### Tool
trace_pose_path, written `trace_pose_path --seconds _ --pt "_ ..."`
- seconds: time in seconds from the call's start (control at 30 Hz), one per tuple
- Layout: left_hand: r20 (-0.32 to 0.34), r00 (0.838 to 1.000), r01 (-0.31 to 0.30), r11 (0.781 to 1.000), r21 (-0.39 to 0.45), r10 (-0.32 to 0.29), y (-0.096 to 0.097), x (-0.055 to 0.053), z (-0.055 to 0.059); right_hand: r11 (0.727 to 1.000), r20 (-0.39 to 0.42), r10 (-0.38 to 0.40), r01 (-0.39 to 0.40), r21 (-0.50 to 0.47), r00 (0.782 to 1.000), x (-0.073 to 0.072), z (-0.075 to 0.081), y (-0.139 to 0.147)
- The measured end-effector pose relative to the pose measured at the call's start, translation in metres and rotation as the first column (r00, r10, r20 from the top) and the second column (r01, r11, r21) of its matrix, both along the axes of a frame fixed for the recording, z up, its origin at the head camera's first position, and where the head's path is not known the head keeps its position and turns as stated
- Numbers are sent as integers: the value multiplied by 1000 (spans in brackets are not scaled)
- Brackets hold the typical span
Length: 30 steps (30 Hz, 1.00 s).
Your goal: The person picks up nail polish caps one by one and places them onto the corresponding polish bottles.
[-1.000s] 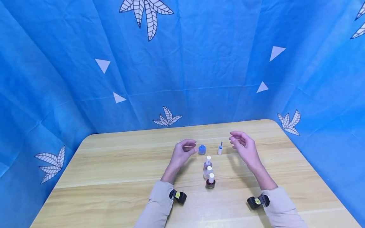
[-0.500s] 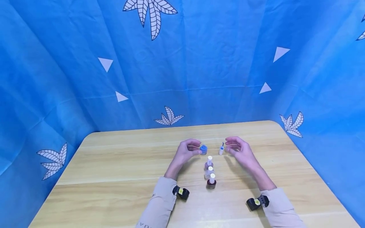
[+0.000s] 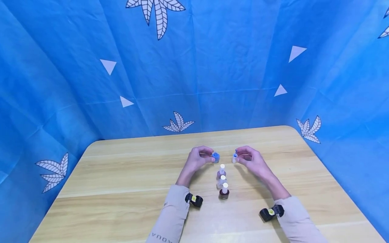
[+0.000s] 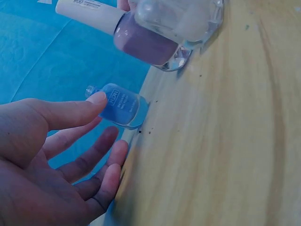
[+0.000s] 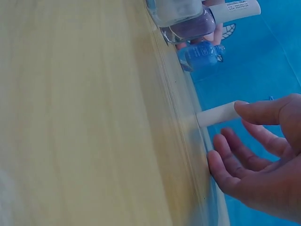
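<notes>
My left hand pinches a small open bottle of blue nail polish between thumb and index finger; its other fingers hang loosely bent. In the left wrist view the thumb lies across the shoulder of the blue bottle, just under its bare neck. To the right, my right hand pinches a white nail polish cap that stands upside down, its blue-tipped brush pointing up. The right wrist view has the thumb at the upper part of the cap, whose flat end meets the table.
Nearer to me, three capped nail polish bottles stand in a row: a purple one, a clear one and a dark one. Behind the wooden table hangs a blue patterned curtain.
My right hand has moved left to the white cap and taken hold of it. My left hand has shifted slightly right, its thumb and index finger coming onto the blue bottle.
</notes>
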State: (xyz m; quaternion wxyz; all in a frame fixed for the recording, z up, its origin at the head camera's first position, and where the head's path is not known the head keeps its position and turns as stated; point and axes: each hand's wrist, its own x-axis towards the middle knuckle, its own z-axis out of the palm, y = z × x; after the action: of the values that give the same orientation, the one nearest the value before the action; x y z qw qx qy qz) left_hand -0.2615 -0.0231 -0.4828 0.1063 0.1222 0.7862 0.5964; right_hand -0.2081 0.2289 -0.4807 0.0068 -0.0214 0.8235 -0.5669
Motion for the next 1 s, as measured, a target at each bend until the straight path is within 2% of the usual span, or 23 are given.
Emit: trace_pose_path --seconds 0.23,0.43,0.77,1.0 --pt "-5 1000 1 1000 -15 -1 9 -1 0 999 33 -6 4 36 999 3 -1 1" --pt "-42 999 -26 999 -48 24 10 0 -1 998 9 0 -1 56 1000 0 -2 -1" --pt "-29 999 -40 997 -67 39 8 2 -4 994 -1 25 -25 106 1000 -1 0 -4" --pt "-40 998 -54 996 -68 51 9 2 0 995 -5 17 -17 99 1000 -3 3 -1"
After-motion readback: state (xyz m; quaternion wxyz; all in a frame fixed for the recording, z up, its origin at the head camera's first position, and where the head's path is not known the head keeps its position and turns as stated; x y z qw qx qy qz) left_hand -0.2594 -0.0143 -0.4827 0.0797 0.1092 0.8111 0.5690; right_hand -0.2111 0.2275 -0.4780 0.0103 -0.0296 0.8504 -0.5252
